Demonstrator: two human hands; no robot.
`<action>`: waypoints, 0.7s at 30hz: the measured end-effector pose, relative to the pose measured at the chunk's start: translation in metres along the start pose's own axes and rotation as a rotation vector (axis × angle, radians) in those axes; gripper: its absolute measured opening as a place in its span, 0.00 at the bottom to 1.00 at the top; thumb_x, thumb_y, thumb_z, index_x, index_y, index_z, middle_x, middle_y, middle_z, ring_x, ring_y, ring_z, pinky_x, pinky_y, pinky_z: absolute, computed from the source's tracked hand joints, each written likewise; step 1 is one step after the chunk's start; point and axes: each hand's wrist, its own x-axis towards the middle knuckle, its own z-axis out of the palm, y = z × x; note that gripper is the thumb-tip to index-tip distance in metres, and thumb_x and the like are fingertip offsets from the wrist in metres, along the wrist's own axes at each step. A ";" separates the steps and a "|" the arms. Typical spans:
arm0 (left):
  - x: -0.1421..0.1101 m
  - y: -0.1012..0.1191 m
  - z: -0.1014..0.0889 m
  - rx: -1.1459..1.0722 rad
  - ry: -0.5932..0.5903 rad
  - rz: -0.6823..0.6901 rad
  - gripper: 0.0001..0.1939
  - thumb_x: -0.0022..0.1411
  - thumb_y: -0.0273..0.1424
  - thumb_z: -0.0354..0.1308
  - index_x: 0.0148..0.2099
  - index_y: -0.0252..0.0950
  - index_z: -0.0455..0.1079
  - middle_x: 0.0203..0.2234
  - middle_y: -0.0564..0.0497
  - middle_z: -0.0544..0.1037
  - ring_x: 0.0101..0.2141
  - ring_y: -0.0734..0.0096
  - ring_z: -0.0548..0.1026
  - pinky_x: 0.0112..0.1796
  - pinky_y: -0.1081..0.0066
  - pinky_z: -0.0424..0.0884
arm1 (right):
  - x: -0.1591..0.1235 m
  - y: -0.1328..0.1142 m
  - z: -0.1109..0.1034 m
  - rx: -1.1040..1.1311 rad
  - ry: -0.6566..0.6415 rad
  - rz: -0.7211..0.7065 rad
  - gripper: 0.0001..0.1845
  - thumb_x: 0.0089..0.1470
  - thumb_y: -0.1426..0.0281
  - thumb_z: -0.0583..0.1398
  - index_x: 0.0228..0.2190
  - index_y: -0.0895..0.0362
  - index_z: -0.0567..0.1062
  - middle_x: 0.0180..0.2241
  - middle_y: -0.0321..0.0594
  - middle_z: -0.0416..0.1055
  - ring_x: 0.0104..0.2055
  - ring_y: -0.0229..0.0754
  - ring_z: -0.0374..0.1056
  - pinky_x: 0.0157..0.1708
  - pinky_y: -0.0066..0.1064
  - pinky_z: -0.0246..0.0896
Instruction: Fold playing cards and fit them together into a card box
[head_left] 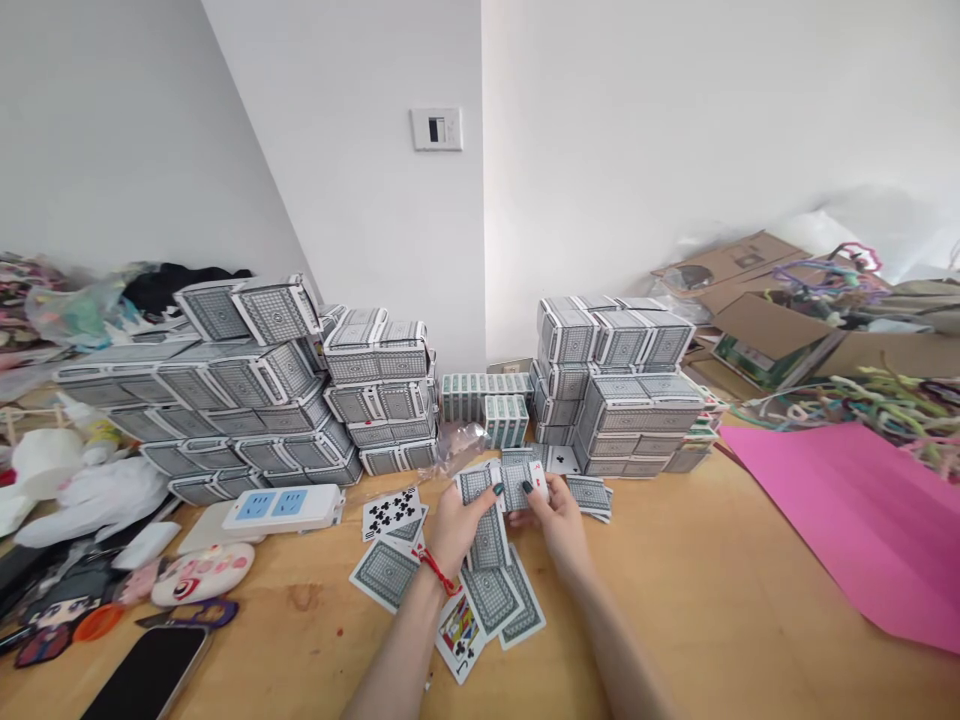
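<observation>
My left hand (459, 520), with a red string bracelet at the wrist, is closed on face-down playing cards (480, 487), its thumb lying across their backs. Close beside it, my right hand (553, 510) pinches more playing cards (516, 486), where a red index shows at the right edge. Loose cards lie on the table around both hands: a ten of clubs (390, 513) left of them, a jack of clubs (459, 640) nearer me, and several face-down cards (491, 600). Another small face-down pile (589, 495) lies right of my right hand.
Boxed card decks stand in tall stacks at left (225, 390), centre left (379, 395) and right (637, 410). A power strip (285, 507), computer mouse (202, 573) and phone (150, 675) lie at left. Pink paper (855, 530) and open cardboard boxes (780, 330) are at right.
</observation>
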 end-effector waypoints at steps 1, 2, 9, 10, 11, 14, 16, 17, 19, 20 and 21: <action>0.000 -0.001 -0.001 -0.036 0.011 -0.032 0.17 0.46 0.36 0.59 0.39 0.33 0.70 0.34 0.48 0.77 0.34 0.65 0.73 0.36 0.70 0.67 | 0.001 -0.001 -0.002 0.044 0.029 -0.005 0.16 0.43 0.60 0.59 0.33 0.55 0.65 0.22 0.34 0.67 0.20 0.37 0.64 0.21 0.29 0.60; 0.000 -0.002 -0.002 -0.067 0.013 -0.088 0.16 0.46 0.37 0.59 0.37 0.32 0.71 0.30 0.48 0.77 0.30 0.66 0.74 0.32 0.70 0.68 | 0.002 -0.002 -0.003 0.069 0.058 -0.012 0.17 0.42 0.60 0.60 0.33 0.56 0.66 0.23 0.35 0.67 0.21 0.37 0.64 0.21 0.29 0.60; -0.002 0.000 -0.004 -0.150 -0.106 -0.156 0.15 0.42 0.33 0.62 0.35 0.32 0.72 0.28 0.48 0.77 0.27 0.69 0.73 0.28 0.73 0.67 | 0.002 0.000 -0.007 0.033 0.115 -0.048 0.13 0.42 0.60 0.60 0.27 0.57 0.72 0.25 0.36 0.70 0.26 0.38 0.64 0.28 0.29 0.60; -0.003 0.001 -0.003 -0.150 -0.101 -0.150 0.15 0.42 0.33 0.62 0.35 0.32 0.72 0.29 0.48 0.77 0.28 0.68 0.73 0.29 0.73 0.68 | 0.001 0.000 -0.006 0.050 0.104 -0.046 0.12 0.42 0.60 0.60 0.26 0.57 0.71 0.25 0.36 0.70 0.27 0.39 0.65 0.29 0.29 0.61; -0.003 0.003 -0.002 -0.146 -0.101 -0.151 0.15 0.42 0.33 0.62 0.35 0.32 0.72 0.30 0.47 0.77 0.29 0.67 0.73 0.30 0.72 0.68 | 0.001 -0.002 -0.004 0.075 0.088 -0.042 0.11 0.43 0.61 0.60 0.25 0.56 0.71 0.26 0.36 0.70 0.28 0.40 0.65 0.31 0.30 0.61; -0.005 0.005 0.001 -0.118 -0.125 -0.164 0.16 0.42 0.33 0.62 0.35 0.30 0.72 0.27 0.47 0.77 0.27 0.67 0.73 0.30 0.71 0.68 | -0.001 -0.006 0.001 0.155 0.008 -0.018 0.15 0.44 0.61 0.59 0.34 0.57 0.72 0.32 0.40 0.72 0.34 0.43 0.67 0.36 0.34 0.61; -0.005 0.004 0.002 -0.094 -0.131 -0.160 0.16 0.41 0.32 0.63 0.35 0.30 0.72 0.26 0.47 0.77 0.27 0.66 0.74 0.30 0.70 0.68 | -0.001 -0.007 0.003 0.165 -0.032 -0.015 0.21 0.45 0.60 0.59 0.40 0.57 0.70 0.35 0.42 0.72 0.38 0.45 0.67 0.41 0.37 0.60; -0.005 0.004 0.002 -0.083 -0.127 -0.151 0.16 0.41 0.32 0.63 0.35 0.30 0.73 0.26 0.47 0.77 0.28 0.66 0.74 0.31 0.71 0.68 | -0.001 -0.006 0.003 0.136 -0.023 -0.028 0.22 0.44 0.60 0.59 0.41 0.57 0.69 0.36 0.42 0.72 0.40 0.46 0.66 0.43 0.38 0.58; -0.004 0.001 0.002 -0.063 -0.120 -0.131 0.15 0.41 0.32 0.63 0.34 0.31 0.73 0.27 0.48 0.77 0.29 0.65 0.74 0.31 0.71 0.68 | 0.001 -0.004 0.003 0.036 0.037 -0.074 0.22 0.43 0.60 0.59 0.41 0.57 0.70 0.39 0.42 0.72 0.45 0.46 0.63 0.47 0.39 0.55; -0.004 -0.001 0.002 -0.054 -0.119 -0.123 0.14 0.41 0.32 0.62 0.33 0.31 0.73 0.27 0.48 0.77 0.29 0.65 0.74 0.31 0.71 0.68 | 0.001 -0.002 0.002 -0.018 0.080 -0.107 0.22 0.43 0.60 0.59 0.40 0.57 0.71 0.40 0.42 0.71 0.48 0.46 0.61 0.48 0.39 0.53; -0.003 -0.002 0.002 -0.047 -0.119 -0.118 0.13 0.42 0.32 0.62 0.33 0.31 0.73 0.27 0.48 0.77 0.29 0.65 0.74 0.30 0.71 0.68 | 0.001 0.000 0.002 -0.069 0.121 -0.140 0.21 0.43 0.60 0.59 0.40 0.56 0.72 0.41 0.42 0.70 0.49 0.46 0.60 0.49 0.38 0.51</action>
